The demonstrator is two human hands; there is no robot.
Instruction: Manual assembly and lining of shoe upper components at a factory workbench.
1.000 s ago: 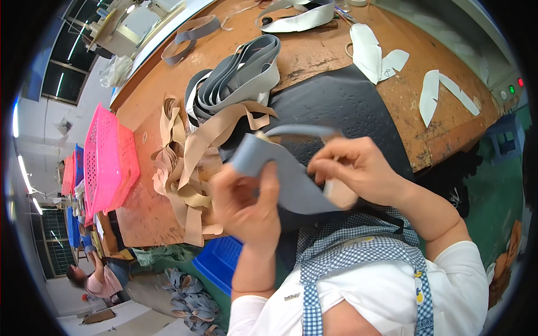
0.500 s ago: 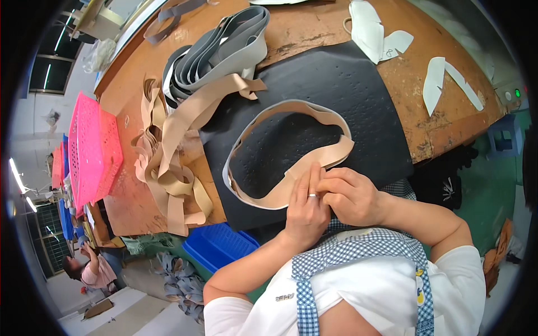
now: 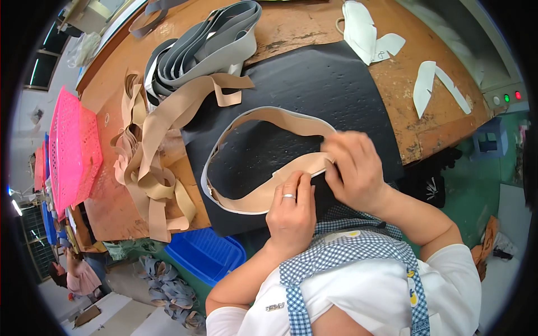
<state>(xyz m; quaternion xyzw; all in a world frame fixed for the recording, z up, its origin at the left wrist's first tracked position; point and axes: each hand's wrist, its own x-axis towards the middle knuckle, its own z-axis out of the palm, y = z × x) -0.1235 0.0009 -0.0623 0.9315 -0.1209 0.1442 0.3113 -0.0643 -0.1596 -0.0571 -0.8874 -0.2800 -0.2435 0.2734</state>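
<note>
Left hand [image 3: 291, 215], one: silver ring on a finger, fingertips laid on the near edge of a tan-lined band [image 3: 269, 193]; thumb hidden, so grip beneath cannot be told. Right hand [image 3: 356, 168], one: slightly blurred, thumb and fingers closed about the band's right end. Hands apart, near each other. Band, one: grey-white outside, bent into a loop on a black mat [image 3: 314, 67]. Left of loop: tan strips [image 3: 168, 112], tangled, one overlapping the mat. Beyond: grey strips [image 3: 235, 50], looped in a pile. Far right: white cut pieces [image 3: 358, 31] on the wooden table [image 3: 297, 22].
</note>
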